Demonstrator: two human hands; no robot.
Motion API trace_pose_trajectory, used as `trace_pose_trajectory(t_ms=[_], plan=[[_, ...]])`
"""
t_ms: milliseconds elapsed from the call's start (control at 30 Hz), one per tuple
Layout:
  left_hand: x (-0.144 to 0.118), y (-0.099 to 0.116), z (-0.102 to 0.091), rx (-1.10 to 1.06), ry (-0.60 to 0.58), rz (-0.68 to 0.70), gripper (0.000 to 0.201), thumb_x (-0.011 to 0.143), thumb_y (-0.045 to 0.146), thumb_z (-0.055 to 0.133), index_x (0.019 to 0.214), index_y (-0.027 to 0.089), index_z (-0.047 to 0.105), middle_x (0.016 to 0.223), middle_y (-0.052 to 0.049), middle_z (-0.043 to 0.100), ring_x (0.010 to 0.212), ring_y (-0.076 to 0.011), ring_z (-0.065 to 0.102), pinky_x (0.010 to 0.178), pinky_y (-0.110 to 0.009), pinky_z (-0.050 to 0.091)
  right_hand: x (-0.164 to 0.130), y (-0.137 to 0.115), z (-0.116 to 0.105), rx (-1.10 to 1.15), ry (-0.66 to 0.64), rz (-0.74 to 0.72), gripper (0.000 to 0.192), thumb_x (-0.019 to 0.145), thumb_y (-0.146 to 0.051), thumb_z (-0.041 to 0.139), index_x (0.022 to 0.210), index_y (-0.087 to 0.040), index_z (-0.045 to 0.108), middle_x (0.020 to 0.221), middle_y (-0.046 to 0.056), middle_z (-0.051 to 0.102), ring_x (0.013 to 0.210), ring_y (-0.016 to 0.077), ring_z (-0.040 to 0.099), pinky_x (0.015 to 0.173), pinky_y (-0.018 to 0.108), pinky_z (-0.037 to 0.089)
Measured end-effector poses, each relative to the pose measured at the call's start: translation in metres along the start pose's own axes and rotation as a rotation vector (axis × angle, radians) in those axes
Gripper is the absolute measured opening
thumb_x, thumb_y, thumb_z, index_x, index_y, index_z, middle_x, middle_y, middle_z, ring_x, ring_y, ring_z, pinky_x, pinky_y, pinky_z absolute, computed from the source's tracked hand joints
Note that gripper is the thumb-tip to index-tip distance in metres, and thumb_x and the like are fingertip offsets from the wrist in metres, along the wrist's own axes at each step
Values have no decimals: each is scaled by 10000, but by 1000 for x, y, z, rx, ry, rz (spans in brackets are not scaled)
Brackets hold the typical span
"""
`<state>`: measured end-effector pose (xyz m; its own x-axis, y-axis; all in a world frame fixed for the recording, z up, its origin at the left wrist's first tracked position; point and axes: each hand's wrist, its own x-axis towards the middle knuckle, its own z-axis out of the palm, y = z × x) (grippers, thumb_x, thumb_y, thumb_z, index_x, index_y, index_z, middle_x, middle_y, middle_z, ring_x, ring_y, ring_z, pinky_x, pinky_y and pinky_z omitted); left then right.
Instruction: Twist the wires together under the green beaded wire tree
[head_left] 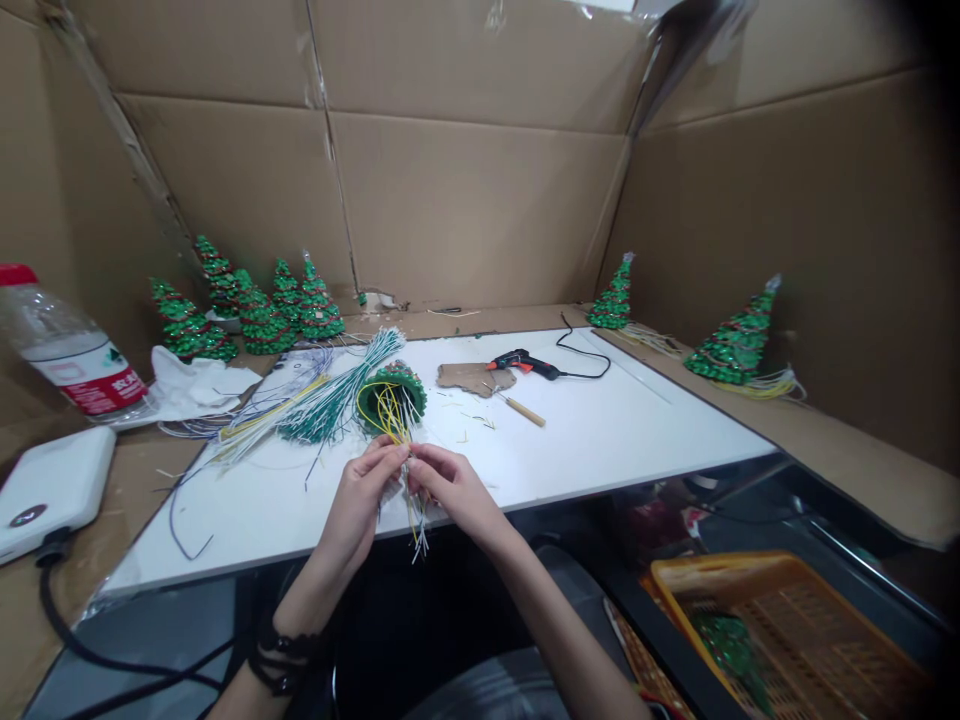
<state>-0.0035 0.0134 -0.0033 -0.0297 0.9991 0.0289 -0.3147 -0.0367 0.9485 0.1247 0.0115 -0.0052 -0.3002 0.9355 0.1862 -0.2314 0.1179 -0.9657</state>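
From the camera on my head, I see my left hand and my right hand meeting over the near edge of the flat white board. Both pinch the bundle of thin yellow, white and green wires that runs out of the open base of a small green beaded cone-shaped tree. My left fingertips close on the wires from one side, and my right fingers curl around them from the other, so both grips are clenched on the strands. The loose wire ends hang below my hands, past the board's edge. The tree itself lies on its side on the board, just beyond my hands, its hollow base facing me.

To the tree's left a loose sheaf of green and white wires fans across the board. Behind the tree lies a flat scrap of brown cardboard, with a black and orange glue gun just beside it and a wooden-handled awl near it. A cluster of finished green beaded trees stands at the back left, against the cardboard wall, and two more stand well apart at the right. A clear plastic bottle with a red cap lies tilted at the far left, above a white box-shaped device. An orange plastic basket sits low at the right.
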Motion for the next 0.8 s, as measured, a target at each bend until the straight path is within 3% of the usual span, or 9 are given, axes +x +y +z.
trace_pose_trajectory(t_ms=[100,333,533,800], plan=[[1,-1,0,24,-15,-6,155,631,305,708,614,151,711,919,-59,583,859,-157,513,742,-232,402,0,1,0,-47,-26,-27,302,785,-446,550,813,-152,613,599,-35,488,530,81,389,508,213,320],[0,2,0,113,-88,37,304,692,346,657,443,174,630,693,-60,570,912,-201,506,812,-267,399,2,0,-3,-92,-101,-54,424,856,-508,419,628,-166,524,590,-19,486,525,92,366,506,218,314],[2,-1,0,70,-36,32,186,635,327,705,563,156,697,820,-62,599,923,-185,503,826,-263,389,3,-1,-4,-41,-121,-27,424,847,-520,430,613,-168,471,571,-39,410,532,90,337,519,218,285],[-1,2,3,68,-74,48,225,667,343,683,559,148,656,713,-24,548,742,-142,505,720,-252,417,4,3,-1,67,-45,-31,321,814,-463,518,693,-166,532,593,-44,399,536,83,338,521,211,289]])
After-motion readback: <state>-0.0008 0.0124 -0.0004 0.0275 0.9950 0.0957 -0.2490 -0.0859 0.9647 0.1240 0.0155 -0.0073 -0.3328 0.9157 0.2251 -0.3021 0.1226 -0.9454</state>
